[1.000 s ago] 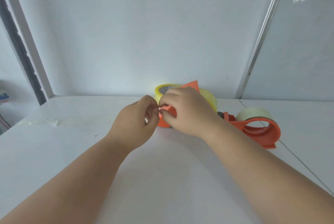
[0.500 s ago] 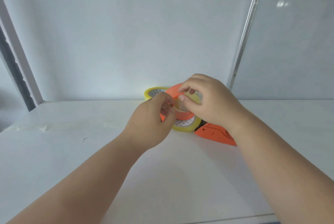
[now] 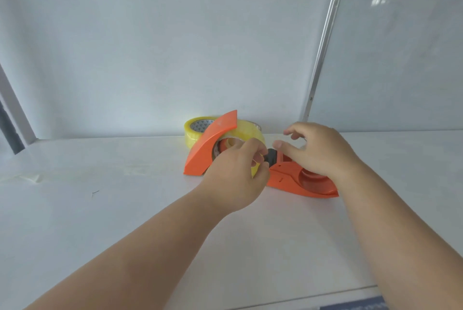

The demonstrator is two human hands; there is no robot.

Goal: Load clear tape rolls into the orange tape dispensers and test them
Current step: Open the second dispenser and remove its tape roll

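Observation:
An orange tape dispenser (image 3: 209, 145) stands on its edge on the white table (image 3: 125, 209), with a yellowish clear tape roll (image 3: 246, 132) inside it. My left hand (image 3: 235, 174) is pinched on the near right edge of that roll. A second clear tape roll (image 3: 195, 129) stands behind the dispenser. Just to the right lies a second orange dispenser (image 3: 298, 183) on its side, its black end (image 3: 272, 155) close to my left fingertips. My right hand (image 3: 320, 153) hovers over it, fingers spread and holding nothing, hiding its far part.
A pale wall rises right behind the objects, with a metal strip (image 3: 323, 46) running up on the right. A scrap of clear tape (image 3: 30, 178) lies at the table's far left. The table's front edge (image 3: 325, 297) shows at bottom right.
My right hand has let go of the first dispenser and moved right, over the second one. The first dispenser now rests on the table, and my left hand stays pinched at its roll.

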